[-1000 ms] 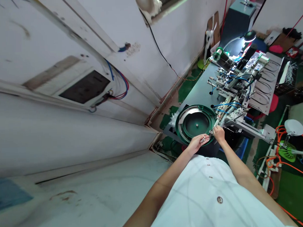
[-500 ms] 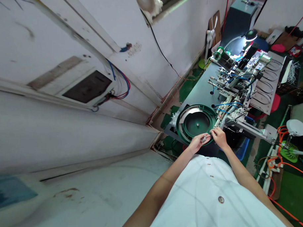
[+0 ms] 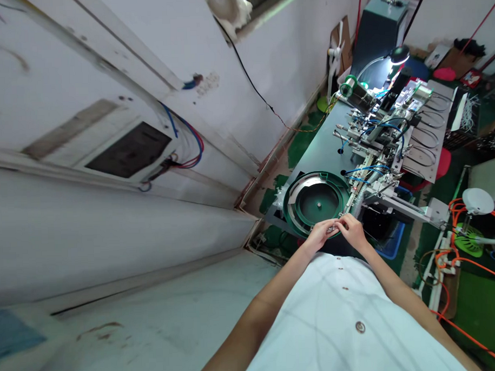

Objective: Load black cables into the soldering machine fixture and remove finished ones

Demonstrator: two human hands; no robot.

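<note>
- The pale wall [image 3: 184, 220], stained in places, fills most of the left half of the frame.
- A white buttoned shirt [image 3: 337, 317] takes up the bottom centre.
- The grey worktop [image 3: 321, 153] slants from the centre towards the upper right.
- A metal machine [image 3: 387, 118] with blue tubes stands along the worktop, right of centre.
- A round green bowl [image 3: 287, 200] sits at the worktop's near end, just right of centre.
- A lit lamp [image 3: 399, 54] bends over the machine's far end, upper right.
- The left hand [image 3: 319, 235] is at the bowl's lower edge, cupped, its fingers loosely holding small metallic pieces.
- The right hand [image 3: 352, 230] meets it from the right, fingertips bunched over the left fingers; whether they pinch a piece, I cannot tell.
- The small metallic pieces [image 3: 331, 229] lie in the left hand, below the bowl's centre, partly hidden.
</note>
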